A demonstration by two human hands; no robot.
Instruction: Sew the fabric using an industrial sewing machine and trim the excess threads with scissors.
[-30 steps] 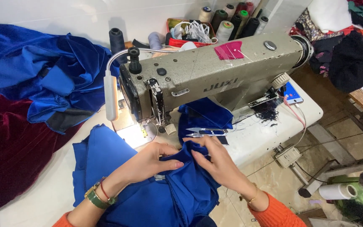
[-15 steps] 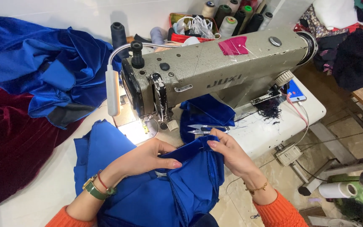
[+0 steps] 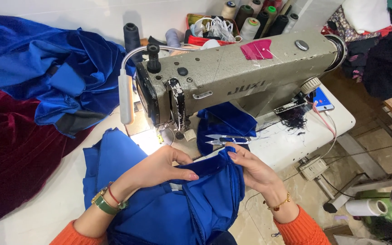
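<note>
A blue garment (image 3: 159, 213) lies across my lap and the white table (image 3: 46, 213), in front of a grey-green sewing machine (image 3: 246, 72). My left hand (image 3: 157, 168), with a green watch at the wrist, pinches a folded edge of the blue fabric. My right hand (image 3: 252, 170) grips the same edge a little to the right, thumb on top. Small thread snips (image 3: 227, 139) rest on the table just beyond my right fingers. More blue fabric (image 3: 225, 122) is bunched under the machine arm.
A pile of blue velvet (image 3: 46, 77) and dark red velvet (image 3: 10, 154) fills the left. Several thread cones (image 3: 250, 27) and a red tray stand behind the machine. A phone (image 3: 323, 99) lies at the table's right end. A lamp (image 3: 125, 97) lights the needle area.
Both hands have drawn the fabric edge slightly towards me and closer together; the fold between them now stands up more.
</note>
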